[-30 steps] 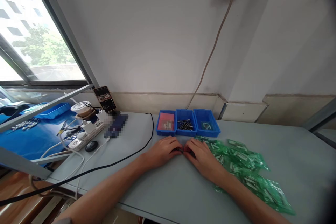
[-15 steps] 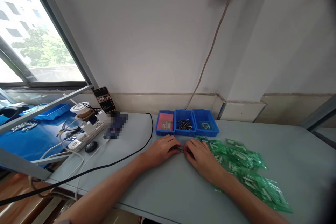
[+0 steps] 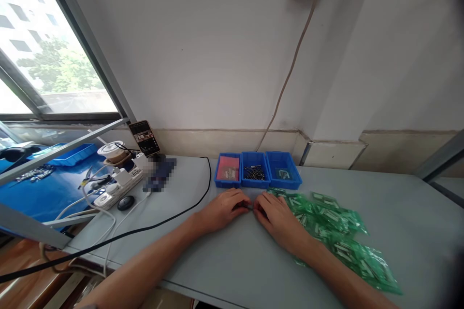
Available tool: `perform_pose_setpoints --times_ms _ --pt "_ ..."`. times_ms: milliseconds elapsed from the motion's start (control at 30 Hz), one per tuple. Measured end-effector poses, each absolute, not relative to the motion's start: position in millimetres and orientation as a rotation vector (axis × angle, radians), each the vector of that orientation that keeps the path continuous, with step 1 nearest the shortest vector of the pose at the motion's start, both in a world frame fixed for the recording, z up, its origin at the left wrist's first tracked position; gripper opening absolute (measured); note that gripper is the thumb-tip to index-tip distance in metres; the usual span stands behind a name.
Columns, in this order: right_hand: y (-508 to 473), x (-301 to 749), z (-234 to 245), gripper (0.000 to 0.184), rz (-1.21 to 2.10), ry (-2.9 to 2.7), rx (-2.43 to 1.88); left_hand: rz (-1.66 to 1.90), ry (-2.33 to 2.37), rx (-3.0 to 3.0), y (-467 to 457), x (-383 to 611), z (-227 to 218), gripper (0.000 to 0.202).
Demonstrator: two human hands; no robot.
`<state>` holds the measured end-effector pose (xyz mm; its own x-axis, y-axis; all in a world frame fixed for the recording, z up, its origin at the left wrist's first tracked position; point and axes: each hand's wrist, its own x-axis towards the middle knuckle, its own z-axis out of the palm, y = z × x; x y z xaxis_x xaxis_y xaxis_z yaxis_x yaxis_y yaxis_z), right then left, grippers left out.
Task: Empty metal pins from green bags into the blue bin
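My left hand (image 3: pixel 225 208) and my right hand (image 3: pixel 278 217) rest close together on the grey table, fingers bent into pinches. A small, thin, dark piece (image 3: pixel 250 207) shows between the fingertips, mostly covered by them. Its kind is too small to make out. The left fingers grip one end, and the right fingertips close round the other. Just beyond the hands stand three blue bins: one with a pink sheet and small pieces (image 3: pixel 228 185), one with dark, thin metal pins (image 3: pixel 254 173), and one with a few small pale pieces (image 3: pixel 283 174).
Green plastic packets (image 3: pixel 331 222) of small parts lie beside my right forearm. Across the left side runs a black cable (image 3: pixel 159 224). A power strip (image 3: pixel 119 187), a black mouse (image 3: pixel 126 202) and a propped phone (image 3: pixel 144 137) are at the left.
My hands have drawn slightly closer together, and less of the thin piece shows between them. The bins and packets stay in place.
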<state>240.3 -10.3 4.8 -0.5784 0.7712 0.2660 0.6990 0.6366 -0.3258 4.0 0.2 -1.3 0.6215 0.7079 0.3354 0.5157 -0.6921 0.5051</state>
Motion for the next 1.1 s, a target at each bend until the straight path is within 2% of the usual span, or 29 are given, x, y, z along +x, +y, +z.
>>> perform_pose_setpoints --times_ms 300,467,567,700,867,1000,1100 --pt "-9.8 245.1 4.7 0.014 0.484 -2.215 -1.271 0.715 1.017 2.541 2.3 0.8 -1.7 0.020" --pt "-8.7 248.5 5.2 0.013 0.499 -2.078 -1.249 0.671 1.025 2.608 2.9 0.0 1.1 0.019" --pt "-7.3 249.6 5.9 0.004 0.486 -2.007 -1.232 0.651 1.026 2.642 3.1 -0.2 2.3 0.020" --pt "-6.6 248.8 8.0 0.019 0.400 -1.992 -1.136 0.650 1.037 2.651 3.1 -0.2 2.2 0.020" --pt "-8.4 246.9 9.6 0.023 0.381 -1.985 -1.145 0.651 1.037 2.643 3.2 0.3 2.2 0.021" --pt "-5.7 246.9 4.8 0.020 0.494 -1.907 -1.155 0.649 1.039 2.641 2.0 0.4 3.3 0.021" --pt "-1.0 246.4 -0.6 0.023 0.712 -1.780 -1.159 0.638 1.039 2.649 1.2 0.4 3.6 0.021"
